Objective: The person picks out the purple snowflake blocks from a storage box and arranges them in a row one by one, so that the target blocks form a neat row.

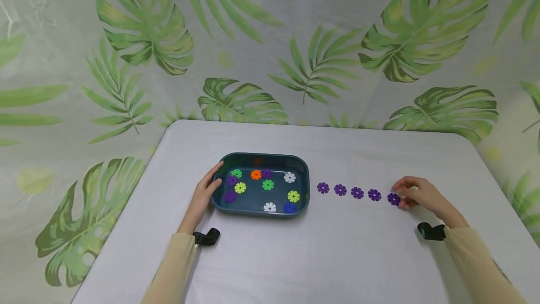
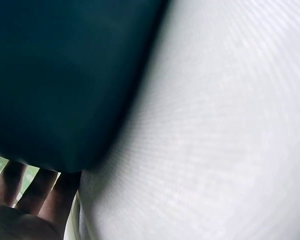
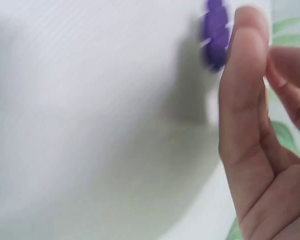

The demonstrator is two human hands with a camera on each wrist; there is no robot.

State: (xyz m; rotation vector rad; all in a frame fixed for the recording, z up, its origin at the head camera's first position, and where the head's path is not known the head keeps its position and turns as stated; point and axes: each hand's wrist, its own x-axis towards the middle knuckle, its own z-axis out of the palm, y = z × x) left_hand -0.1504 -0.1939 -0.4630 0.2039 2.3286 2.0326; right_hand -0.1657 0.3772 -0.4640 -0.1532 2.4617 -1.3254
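Observation:
A dark teal tray (image 1: 260,213) stands left of the table's middle, with several notched plastic discs of mixed colours lying in it. My left hand (image 1: 205,193) holds the tray's left end, thumb at the rim; the left wrist view shows its other fingers (image 2: 37,192) against the tray's outer side. To the tray's right runs a row of purple notched discs (image 1: 357,193). At the row's right end, my right hand (image 1: 419,195) pinches a purple notched disc (image 1: 394,199). In the right wrist view this disc (image 3: 216,35) shows at the fingertips, partly hidden by them.
White cloth covers the table (image 1: 337,257), its far edge against a leaf-patterned curtain (image 1: 236,60). Inside the tray lie an orange disc (image 1: 256,174), a green disc (image 1: 267,185), a white disc (image 1: 289,177) and a blue disc (image 1: 289,208), among others.

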